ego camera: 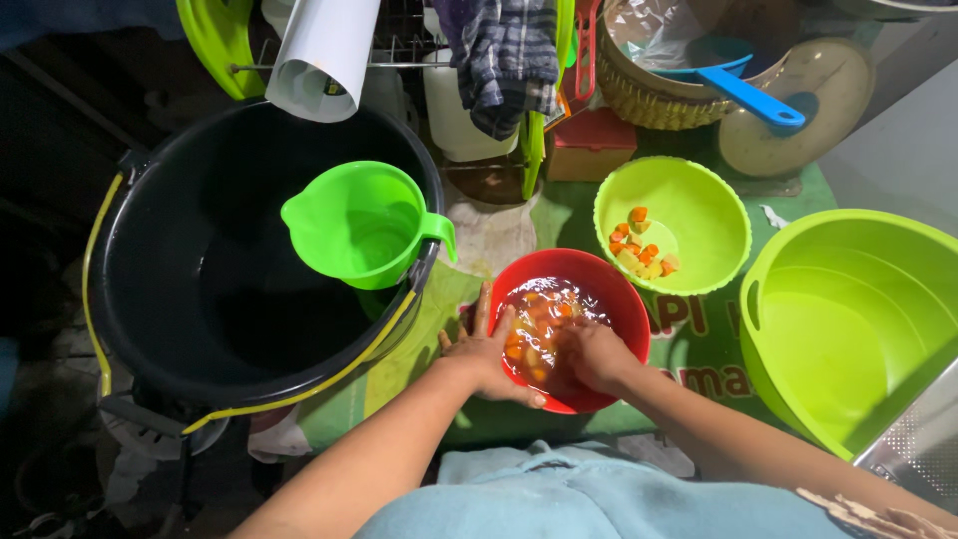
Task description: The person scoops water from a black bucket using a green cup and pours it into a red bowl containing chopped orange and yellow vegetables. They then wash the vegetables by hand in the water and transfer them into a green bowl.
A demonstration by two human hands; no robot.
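Hands in red bowl [609, 289], frame centre: left hand [486, 351] spread on rim, right hand [591, 351] submerged, grip unclear. Risk: rim pressure tips bowl, spilling water and vegetable pieces [534, 324]

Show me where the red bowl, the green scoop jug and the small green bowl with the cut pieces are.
red bowl [621, 291]: head view, on its far right rim.
green scoop jug [344, 205]: head view, on its inner wall.
small green bowl [699, 205]: head view, on its bare inner wall.
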